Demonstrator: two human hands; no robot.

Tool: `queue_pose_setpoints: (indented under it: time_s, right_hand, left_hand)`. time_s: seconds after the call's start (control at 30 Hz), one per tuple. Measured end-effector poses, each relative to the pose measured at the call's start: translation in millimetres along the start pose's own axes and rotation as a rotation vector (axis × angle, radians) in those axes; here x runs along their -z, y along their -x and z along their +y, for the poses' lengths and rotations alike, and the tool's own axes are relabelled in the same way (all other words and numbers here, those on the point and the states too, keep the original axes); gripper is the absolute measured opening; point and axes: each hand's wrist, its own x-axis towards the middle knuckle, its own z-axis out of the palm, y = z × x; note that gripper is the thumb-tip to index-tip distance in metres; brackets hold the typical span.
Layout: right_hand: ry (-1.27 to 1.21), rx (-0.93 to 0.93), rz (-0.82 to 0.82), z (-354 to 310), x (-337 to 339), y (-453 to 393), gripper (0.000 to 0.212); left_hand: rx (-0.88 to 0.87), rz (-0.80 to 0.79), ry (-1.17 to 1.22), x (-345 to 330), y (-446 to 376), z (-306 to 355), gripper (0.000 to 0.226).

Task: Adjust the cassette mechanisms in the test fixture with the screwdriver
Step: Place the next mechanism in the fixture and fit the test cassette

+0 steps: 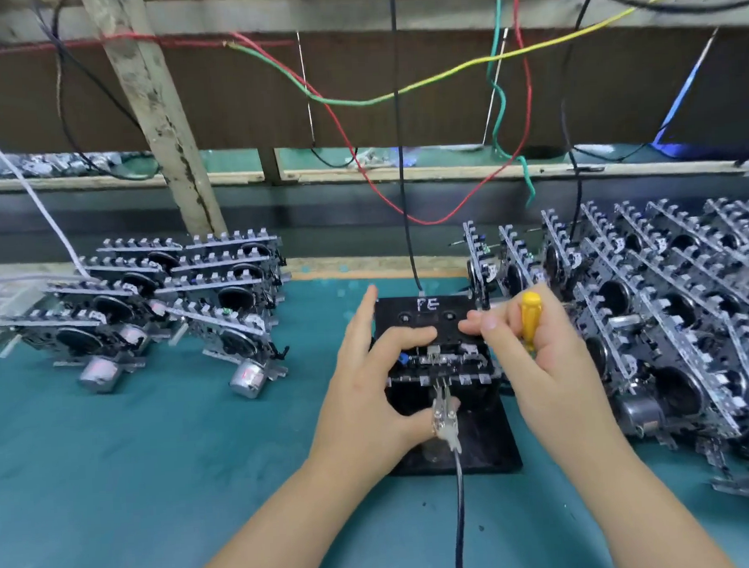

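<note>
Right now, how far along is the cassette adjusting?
Possibly done: eight mechanisms stacked on the left. In hand: one mechanism sits in the black fixture; the left hand steadies it, the right hand holds the yellow screwdriver, not on a screw. Probably left: the bigger pile on the right.

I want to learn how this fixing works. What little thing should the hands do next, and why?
Probably the right hand should turn the yellow screwdriver tip-down toward the cassette mechanism in the black test fixture. The screwdriver is tucked upright in that hand, not touching any screw, while the left hand already rests on the mechanism.
</note>
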Motion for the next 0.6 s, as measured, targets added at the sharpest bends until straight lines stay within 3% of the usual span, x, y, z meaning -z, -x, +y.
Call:
queue_pose_setpoints:
  time_s: [0.13, 0.2, 0.3, 0.4, 0.5, 0.6]
  right_hand:
    - [0.053, -0.072, -0.064, -6, 6, 2, 0.017]
    - [0.072, -0.112, -0.072, 3, 11, -5, 0.004]
    - [-0.005, -0.194, -0.042, 15, 13, -12, 0.056]
    - [0.132, -0.243, -0.069, 26, 8, -8, 0.040]
    - [0.150, -0.240, 0.085, 31, 2, 0, 0.026]
    - [0.330, -0.087, 0.095, 26, 10, 13, 0.042]
  left_hand:
    - [-0.048, 0.005, 0.025, -1, 4, -9, 0.058]
    - [-0.025, 0.018, 0.058, 1, -4, -5, 0.058]
    - [0.107, 0.041, 0.195, 18, 6, -7, 0.081]
    - [-0.011, -0.041, 0.091, 9, -15, -2, 0.065]
    - [-0.071, -0.022, -0.021, 5, -8, -7, 0.062]
    - [-0.030, -0.026, -0.005, 5, -9, -4, 0.064]
